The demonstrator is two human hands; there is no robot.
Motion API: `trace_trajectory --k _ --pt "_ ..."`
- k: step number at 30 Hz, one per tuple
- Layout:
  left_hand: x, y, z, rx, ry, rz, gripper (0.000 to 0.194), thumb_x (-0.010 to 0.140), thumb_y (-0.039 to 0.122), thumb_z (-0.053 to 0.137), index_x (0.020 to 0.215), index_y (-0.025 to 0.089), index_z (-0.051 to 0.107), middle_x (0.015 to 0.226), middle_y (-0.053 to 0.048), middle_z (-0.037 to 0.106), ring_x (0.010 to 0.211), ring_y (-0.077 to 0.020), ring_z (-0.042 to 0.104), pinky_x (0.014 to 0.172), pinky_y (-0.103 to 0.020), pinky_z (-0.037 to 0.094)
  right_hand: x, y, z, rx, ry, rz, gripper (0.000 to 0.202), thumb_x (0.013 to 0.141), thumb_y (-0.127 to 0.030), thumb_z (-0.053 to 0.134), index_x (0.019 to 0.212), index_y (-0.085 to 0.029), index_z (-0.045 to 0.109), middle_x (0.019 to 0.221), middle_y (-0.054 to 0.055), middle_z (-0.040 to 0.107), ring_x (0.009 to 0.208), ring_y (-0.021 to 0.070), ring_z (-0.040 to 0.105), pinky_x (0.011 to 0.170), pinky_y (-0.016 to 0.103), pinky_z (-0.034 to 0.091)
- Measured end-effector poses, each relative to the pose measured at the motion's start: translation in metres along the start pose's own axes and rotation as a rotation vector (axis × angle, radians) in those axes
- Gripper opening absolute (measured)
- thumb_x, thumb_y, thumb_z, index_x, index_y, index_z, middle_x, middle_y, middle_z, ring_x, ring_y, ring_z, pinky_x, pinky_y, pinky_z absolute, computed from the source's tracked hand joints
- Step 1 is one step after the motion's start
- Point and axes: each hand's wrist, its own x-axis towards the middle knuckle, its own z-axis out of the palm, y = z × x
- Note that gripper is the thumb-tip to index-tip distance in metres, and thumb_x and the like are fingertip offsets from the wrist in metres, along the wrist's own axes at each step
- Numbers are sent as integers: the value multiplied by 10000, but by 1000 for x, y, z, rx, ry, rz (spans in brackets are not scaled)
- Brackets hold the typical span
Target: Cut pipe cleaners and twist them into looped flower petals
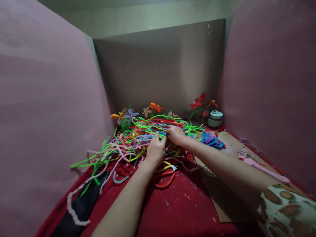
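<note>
A tangled heap of fuzzy pipe cleaners (145,126) in green, pink, red, blue and other colours lies in the middle of the head view. My left hand (156,149) is at the heap's front, its fingers bent in towards a blue strand. Just to the right, my right hand (175,135) has its fingertips pinched together over the same spot among the pipe cleaners. The fingertips of both hands nearly meet there, and the strands partly hide what they grip. Below my left hand, scissors (165,185) with red and yellow handles rest on the red cloth (177,210).
Pipe-cleaner flowers (131,114) stand behind the heap, with red flowers (196,103) and a teal-lidded jar (214,120) at back right. A blue-purple fuzzy piece (211,141) and a pink-handled tool (265,169) lie by a brown board (222,210). Pink walls (49,98) enclose both sides.
</note>
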Motion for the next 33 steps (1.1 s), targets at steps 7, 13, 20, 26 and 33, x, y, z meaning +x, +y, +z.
trace_trajectory --k 7,13,20,26,33 --pt "0 -2 3 -48 -17 -35 479 797 96 442 1270 160 483 1376 -226 368 1168 -294 462 905 -417 417 7 7 -15 420 93 36 136 737 -258 560 737 -145 636 548 -1 575 520 124 520 535 243 416" --pt "-1 -2 4 -120 1 -49 474 796 105 453 1264 161 495 1351 -229 405 1153 -300 471 901 -432 418 10 -6 -53 990 192 10 164 692 -300 616 717 -140 583 564 -7 566 407 75 442 393 214 366" --pt "2 -7 4 -303 126 -41 422 788 96 472 1199 162 544 1356 -201 410 1194 -290 447 931 -437 411 3 -16 -99 1707 382 241 133 762 -42 517 674 -122 577 605 21 609 463 47 507 396 121 412" --pt "4 13 -29 -565 314 4 413 839 245 503 1248 198 480 1149 -112 575 1032 -197 550 879 -336 452 -44 -25 -71 1999 212 647 181 796 12 459 725 -121 560 607 28 594 494 53 563 459 90 491" --pt "-3 49 -59 -1463 190 -251 319 844 380 488 1031 168 636 617 17 580 561 -98 519 562 -210 421 -75 -24 -42 2061 63 664 189 761 29 480 715 -134 562 613 32 601 500 85 570 447 143 511"
